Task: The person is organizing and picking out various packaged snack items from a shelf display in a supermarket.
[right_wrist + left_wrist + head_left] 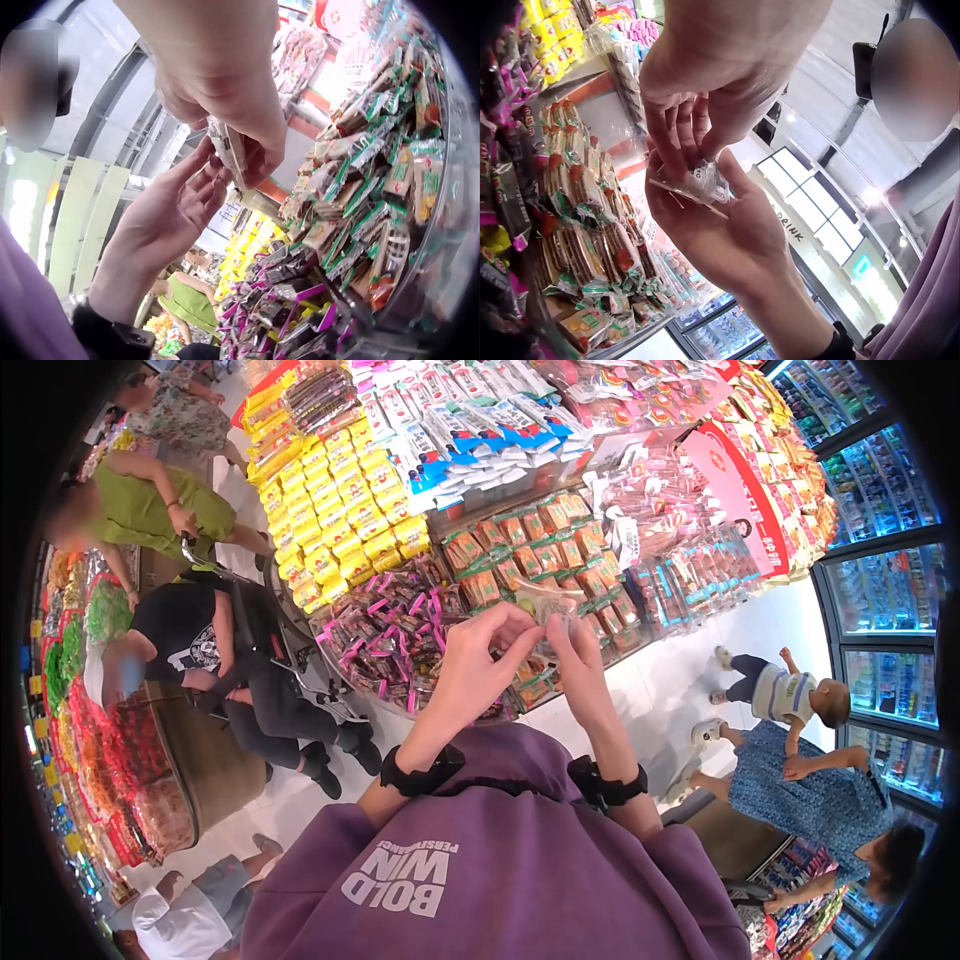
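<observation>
Both hands meet over the near edge of the snack display around a small clear plastic packet, which has printing on its wrap. Fingers and thumb of the left hand pinch the packet's edge. The right hand holds it from the other side, thumb against the wrap, its palm turned up beneath in the left wrist view. Edge-on in the right wrist view, the packet looks flat and brownish inside. Just beyond the hands lie rows of green-edged wrapped snacks; dark packets with pink edges lie to the left.
Yellow packets and blue-white sticks fill the far display. A clear rim borders the near bin. Several people stand or sit around, including a seated person at left and a child at right. Lit fridges line the right.
</observation>
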Available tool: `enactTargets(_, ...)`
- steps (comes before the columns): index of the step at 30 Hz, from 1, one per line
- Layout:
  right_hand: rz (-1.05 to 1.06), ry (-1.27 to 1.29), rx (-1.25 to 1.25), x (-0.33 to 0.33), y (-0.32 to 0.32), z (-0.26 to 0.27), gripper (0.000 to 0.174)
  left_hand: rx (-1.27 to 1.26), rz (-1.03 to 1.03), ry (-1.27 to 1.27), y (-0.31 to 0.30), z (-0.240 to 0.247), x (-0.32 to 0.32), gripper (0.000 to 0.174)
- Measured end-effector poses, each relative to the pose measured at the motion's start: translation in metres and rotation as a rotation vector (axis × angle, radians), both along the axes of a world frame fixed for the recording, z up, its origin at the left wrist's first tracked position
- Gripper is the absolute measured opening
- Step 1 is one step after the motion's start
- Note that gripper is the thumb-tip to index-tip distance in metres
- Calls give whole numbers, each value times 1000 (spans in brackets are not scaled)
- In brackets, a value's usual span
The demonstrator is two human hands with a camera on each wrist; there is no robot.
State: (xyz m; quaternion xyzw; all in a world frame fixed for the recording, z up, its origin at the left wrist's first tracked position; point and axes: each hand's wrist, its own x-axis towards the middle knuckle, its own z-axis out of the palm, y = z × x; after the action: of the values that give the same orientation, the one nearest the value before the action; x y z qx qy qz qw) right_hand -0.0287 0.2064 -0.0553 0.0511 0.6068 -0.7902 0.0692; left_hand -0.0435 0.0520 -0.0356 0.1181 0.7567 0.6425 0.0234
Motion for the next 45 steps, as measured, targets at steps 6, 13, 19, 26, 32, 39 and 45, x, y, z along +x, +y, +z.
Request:
enactTargets(6,-50,-224,-417,-2,1,22,46,23,81,73,2,15,3,15)
enactTargets(13,-146,-63,-277,-3,-1,17,35,-22,180,82,3,18,4,30)
enactTargets(19,-107,284,62,-6,-2,15,30,240,109,-144,-2,7,4,29)
enactTargets(26,-106,152,8,7,-20,33,45,-353,271,583,0,12,2,27)
enactTargets(32,-171,85,-217,-5,-21,24,31,-489,147,793,0,10,6,36)
enactTargets(39,-187,136,-155,-11,-9,13,25,-371,208,790,-4,20,5,30)
enactTargets(45,-203,167,-116,-12,-11,25,27,-115,233,139,-17,21,-8,29)
